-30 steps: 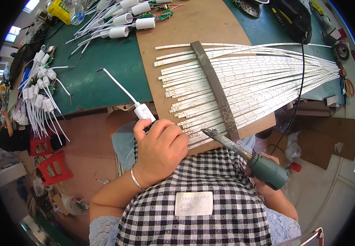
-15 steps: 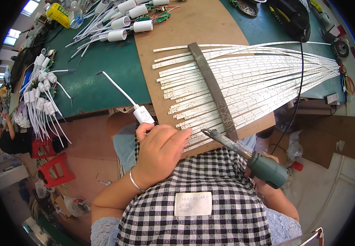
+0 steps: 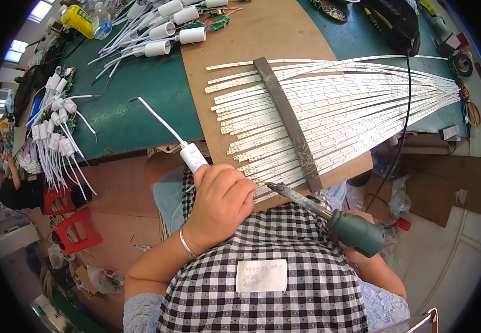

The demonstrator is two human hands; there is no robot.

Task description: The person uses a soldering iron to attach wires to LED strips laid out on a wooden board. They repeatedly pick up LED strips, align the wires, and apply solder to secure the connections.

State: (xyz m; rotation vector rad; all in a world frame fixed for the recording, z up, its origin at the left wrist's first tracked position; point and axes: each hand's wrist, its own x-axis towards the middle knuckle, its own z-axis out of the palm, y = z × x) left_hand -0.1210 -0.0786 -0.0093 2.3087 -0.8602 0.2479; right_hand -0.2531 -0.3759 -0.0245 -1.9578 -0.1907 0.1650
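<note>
Our left hand [image 3: 221, 200] is clamped on a white connector [image 3: 194, 157] at the desk [image 3: 140, 111] edge; our right hand [image 3: 362, 258] grips the soldering iron [image 3: 329, 213], tip at the nearest LED strips [image 3: 329, 111]. We judge most strips remain unsoldered.

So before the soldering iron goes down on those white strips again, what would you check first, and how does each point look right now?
1. Soldering iron held firmly in the right hand: ok, though most of the hand is hidden behind the green handle.
2. White plug held in the left hand: ok, the grip is closed around its lower end.
3. Iron tip clear of fingers: ok, a gap shows between them.
4. White strips pinned flat under the dark bar: ok.
5. Plug wire lined up with a strip end: cannot tell, the left hand covers it.
6. Tip hot and clean: cannot tell.
</note>
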